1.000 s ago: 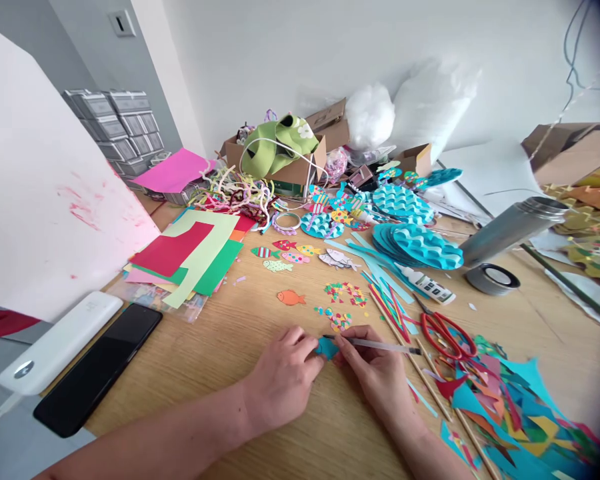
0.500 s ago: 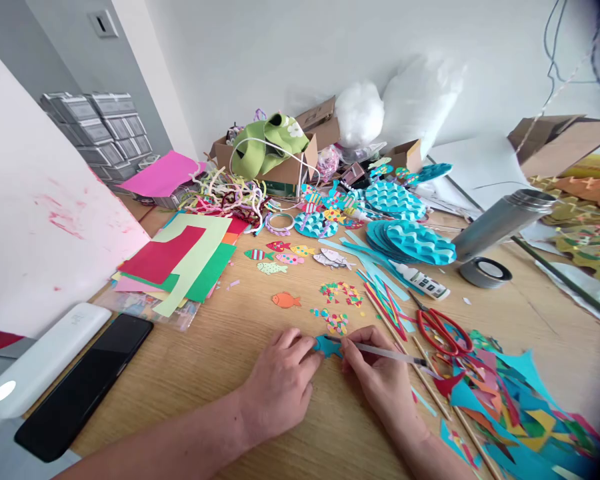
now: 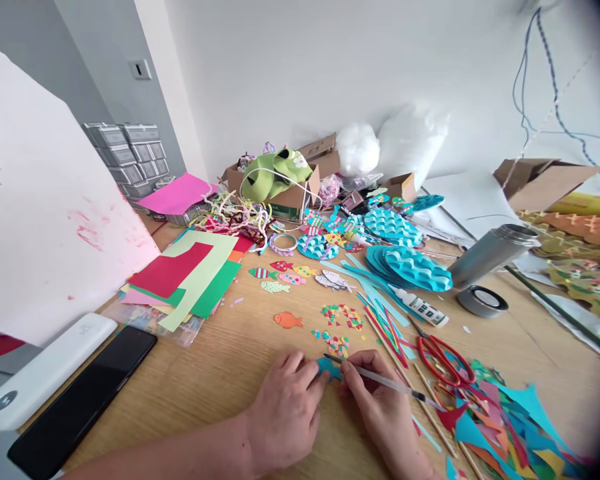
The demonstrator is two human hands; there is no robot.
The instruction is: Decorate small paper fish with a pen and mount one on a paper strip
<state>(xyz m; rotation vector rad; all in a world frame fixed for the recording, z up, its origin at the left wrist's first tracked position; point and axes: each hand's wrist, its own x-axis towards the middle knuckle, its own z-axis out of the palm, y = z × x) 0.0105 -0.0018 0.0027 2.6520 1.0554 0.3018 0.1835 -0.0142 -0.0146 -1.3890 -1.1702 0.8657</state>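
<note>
A small blue paper fish [image 3: 331, 369] lies on the table between my hands. The fingertips of my left hand [image 3: 291, 400] pinch its left end. In my right hand [image 3: 373, 393] is a pen [image 3: 395, 385] with a clear barrel, its dark tip at the top edge of the fish. Just beyond them sit small piles of colored paper dots [image 3: 338, 344] and paper bits [image 3: 344, 313]. An orange paper fish [image 3: 287, 320] rests to the left of these, and several decorated paper fish [image 3: 275, 287] lie farther back.
To the right are red-handled scissors [image 3: 444, 360], a glue bottle [image 3: 427, 309], paper strips [image 3: 387, 320], wooden sticks [image 3: 437, 417] and paper scraps [image 3: 510, 420]. A metal flask [image 3: 495, 255] leans behind. Colored paper sheets [image 3: 215, 287], a black phone [image 3: 87, 400] and a white device [image 3: 50, 363] lie left.
The camera view has tilted up, so the table's contents sit lower in the picture. Both hands keep their places at the blue fish, and the pen tip remains near its top edge.
</note>
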